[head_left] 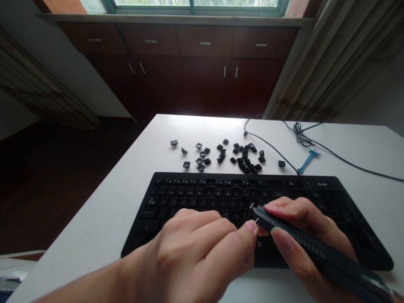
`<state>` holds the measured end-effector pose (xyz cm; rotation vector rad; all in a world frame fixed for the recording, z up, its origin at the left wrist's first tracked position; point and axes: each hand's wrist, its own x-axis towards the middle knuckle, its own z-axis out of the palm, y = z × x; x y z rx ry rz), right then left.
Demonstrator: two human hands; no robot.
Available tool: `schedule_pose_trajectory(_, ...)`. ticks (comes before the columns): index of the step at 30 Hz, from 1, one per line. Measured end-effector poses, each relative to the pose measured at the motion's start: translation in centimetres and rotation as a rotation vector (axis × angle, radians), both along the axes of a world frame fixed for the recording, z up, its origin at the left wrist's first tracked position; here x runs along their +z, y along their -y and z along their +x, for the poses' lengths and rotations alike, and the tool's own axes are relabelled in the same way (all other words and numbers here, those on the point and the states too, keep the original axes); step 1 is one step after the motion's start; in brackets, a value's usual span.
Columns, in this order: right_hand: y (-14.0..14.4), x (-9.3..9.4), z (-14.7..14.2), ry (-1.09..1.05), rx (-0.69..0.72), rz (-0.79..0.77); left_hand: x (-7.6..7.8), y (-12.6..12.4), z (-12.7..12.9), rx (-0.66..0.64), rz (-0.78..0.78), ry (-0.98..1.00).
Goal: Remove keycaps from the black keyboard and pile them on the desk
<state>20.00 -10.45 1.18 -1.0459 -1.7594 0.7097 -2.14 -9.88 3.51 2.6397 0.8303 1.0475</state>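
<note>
A black keyboard (195, 202) lies across the table, with several keycaps off and bare sockets showing. Above its right half, my right hand (312, 240) grips a long black tool (303, 240) with a ridged row along its side; its exact kind is unclear. My left hand (205, 248) is closed at the front end of that tool, thumb and fingers pressed together. A thin pale sliver (256, 219) shows at the thumb tip; what the left fingers pinch is mostly hidden. Loose black keycaps (245, 164) are scattered behind the keyboard.
A small blue brush (308, 160) lies behind the keyboard at the right, beside the keyboard's coiled cable (301, 134). The white table (104, 210) ends at the left above a dark floor. Wooden cabinets (189, 80) stand beyond it, under a window.
</note>
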Motion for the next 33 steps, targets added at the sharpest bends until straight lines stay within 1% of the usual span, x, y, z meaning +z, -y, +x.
schedule_pose_trajectory(4,0.0,0.0,0.0,0.007,-0.014,-0.002,-0.1,0.0,0.0,0.005,-0.011,-0.024)
schedule_pose_trajectory(8,0.0,0.2,-0.1,0.023,-0.056,-0.004,-0.1,0.2,0.0,0.013,0.062,-0.050)
schedule_pose_trajectory(11,0.0,0.3,-0.3,0.072,-0.088,-0.010,0.4,0.1,0.2,0.027,0.010,-0.121)
schedule_pose_trajectory(13,0.0,0.2,-0.3,0.101,-0.098,-0.011,0.6,-0.2,0.3,0.013,-0.029,-0.102)
schedule_pose_trajectory(17,0.0,0.3,-0.2,0.124,-0.089,-0.012,0.8,-0.9,0.5,-0.009,-0.026,-0.061)
schedule_pose_trajectory(24,-0.2,0.0,-0.2,0.153,-0.083,0.076,0.2,-0.7,0.3,-0.046,-0.027,-0.059)
schedule_pose_trajectory(30,-0.1,-0.6,0.2,0.141,-0.024,0.085,-0.3,-0.8,0.5,-0.015,0.015,-0.032)
schedule_pose_trajectory(32,-0.1,-0.5,0.1,0.144,-0.049,0.065,-0.5,-1.1,0.7,-0.001,0.034,-0.003)
schedule_pose_trajectory(33,0.0,-0.4,-0.1,0.157,-0.071,0.029,-0.6,-1.3,0.7,0.008,0.053,0.011)
